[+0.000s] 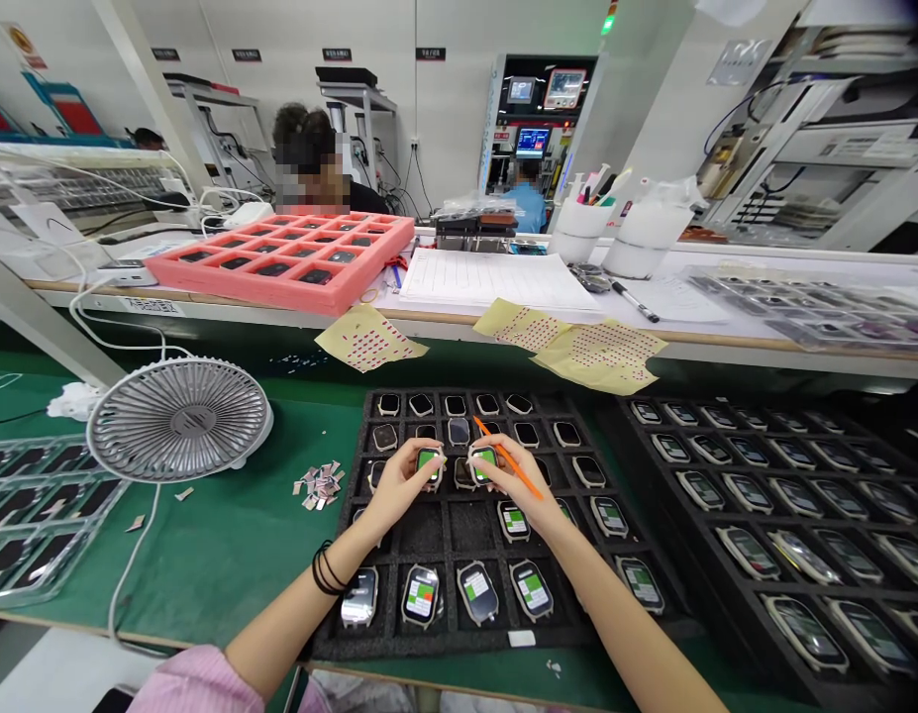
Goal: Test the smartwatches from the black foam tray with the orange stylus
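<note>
Left hand [399,482] pinches smartwatch body [430,465], fingers narrow on its edges; right hand [509,482] pinches second watch [484,463] and orange pick [515,470]; both just above black foam tray [445,527]; its cells keep other watches [477,592] apart.

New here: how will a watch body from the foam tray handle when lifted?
The watch body looks stiff, probably dense for its size, given its rigid case. Its glossy face looks slippery and possibly fragile, so edges seem safer to grip. Lying flat, it seems unlikely to roll.
</note>
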{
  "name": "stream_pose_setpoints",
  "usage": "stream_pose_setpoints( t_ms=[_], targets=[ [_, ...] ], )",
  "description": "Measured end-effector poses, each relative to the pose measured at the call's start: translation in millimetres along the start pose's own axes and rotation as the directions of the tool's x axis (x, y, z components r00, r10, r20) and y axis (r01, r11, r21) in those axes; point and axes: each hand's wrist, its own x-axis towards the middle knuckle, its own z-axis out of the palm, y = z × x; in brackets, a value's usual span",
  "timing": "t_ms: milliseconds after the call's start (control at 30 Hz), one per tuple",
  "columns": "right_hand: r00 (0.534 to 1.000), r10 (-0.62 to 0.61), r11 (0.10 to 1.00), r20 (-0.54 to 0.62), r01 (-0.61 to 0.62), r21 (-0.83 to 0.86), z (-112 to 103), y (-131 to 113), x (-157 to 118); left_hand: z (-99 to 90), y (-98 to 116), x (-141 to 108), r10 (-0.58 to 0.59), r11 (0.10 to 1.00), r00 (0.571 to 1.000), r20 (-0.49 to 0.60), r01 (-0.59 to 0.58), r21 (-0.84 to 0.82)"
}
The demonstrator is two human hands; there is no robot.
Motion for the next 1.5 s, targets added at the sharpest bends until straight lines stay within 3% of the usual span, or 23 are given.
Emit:
stream_pose_setpoints(
  t_ms=[133,467,867,1033,1133,1200,1333,1500],
  targets=[
    [0.997,-0.045,0.999,0.066,0.044,0.022,-0.9,4.0,0.8,0.6,-6.3,2.1,0.064,0.998,0.997,0.052,-0.062,-0.033],
    [0.982,-0.057,0.996,0.18,0.044,0.079,0.7,-1.0,-3.3,0.7,-5.6,1.1,0.027,0.997,0.998,0.057,-0.023,-0.068],
    [0.997,-0.048,0.998,0.062,0.046,0.038,-1.7,2.9,0.1,1.1,-4.6,1.0,0.015,0.994,0.998,0.055,-0.009,-0.106],
    [0.999,-0.021,0.996,0.037,0.018,0.086,-0.4,1.0,0.3,0.9,-10.9,1.1,0.081,0.995,0.991,0.104,-0.075,-0.061],
    [0.999,-0.006,0.999,0.031,0.004,0.052,1.2,-1.5,-0.7,1.6,-8.2,-0.9,0.151,0.986,0.985,0.084,-0.156,0.055],
    [0.999,-0.006,1.0,0.052,0.007,-0.013,3.1,0.1,-1.0,2.9,-3.7,-2.6,0.236,0.947,0.968,0.089,-0.25,0.203],
    [0.992,-0.066,0.99,0.109,0.079,-0.119,8.9,11.1,0.3,4.8,-0.4,-2.2,0.388,0.783,0.897,0.209,-0.441,0.438],
    [0.98,-0.133,0.965,0.149,0.162,-0.207,14.1,12.0,-1.7,-4.8,-13.1,1.2,0.425,0.655,0.865,0.265,-0.497,0.569]
  ],
)
